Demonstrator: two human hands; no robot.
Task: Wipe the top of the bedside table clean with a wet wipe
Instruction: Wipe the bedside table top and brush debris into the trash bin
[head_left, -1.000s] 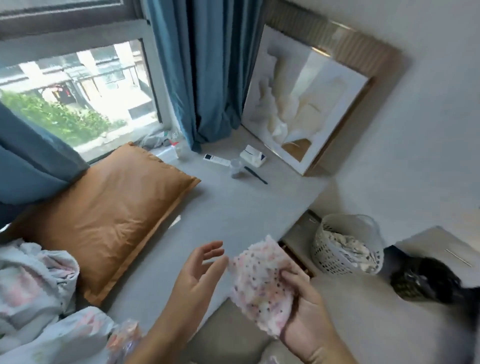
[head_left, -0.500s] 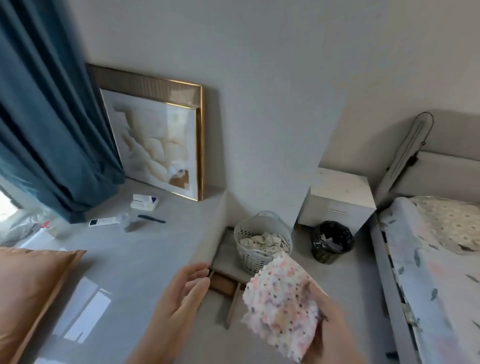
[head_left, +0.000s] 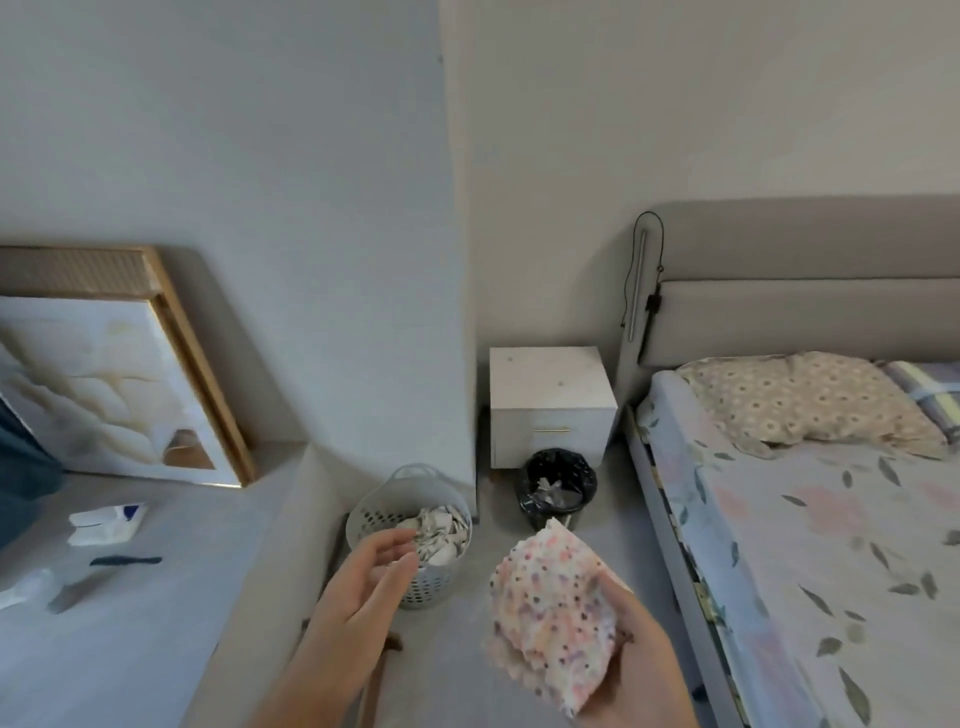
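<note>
At the far left a framed picture (head_left: 111, 374) leaned against the wall on a raised grey ledge (head_left: 156, 597). In front of it lay a small white packet (head_left: 106, 522) and a dark slim object (head_left: 125, 560), slightly blurred.

Just off the ledge's edge stood a pale perforated basket (head_left: 415, 540) holding crumpled light pieces. The left hand (head_left: 363, 597) was held out in front of that basket, palm turned inward, its fingers (head_left: 397, 548) spread loosely and gripping nothing.

To the right of it, apart from the left hand, the right hand (head_left: 639, 670) was raised with the spotted wet wipe (head_left: 553, 613) bunched in it. The thumb pressed on the wipe's right side and the rest of the fingers were hidden behind the cloth, so the wipe stood up above the palm, its upper corner pointing toward the bin.

Beyond the hands, well apart from the wipe, a black-lined waste bin (head_left: 556, 488) sat on the floor directly in front of the bedside table (head_left: 550, 400), a white unit with one drawer and a slim handle. The counter top of it (head_left: 545, 376) showed a few small dark specks. It stood in the corner between the projecting wall and the bed.

At the right was the bed (head_left: 810, 545) with a floral sheet, a patterned pillow (head_left: 805, 402) near the grey padded headboard (head_left: 810, 306), and a cord and slim rod (head_left: 641, 280) hanging at the headboard's left edge.
</note>
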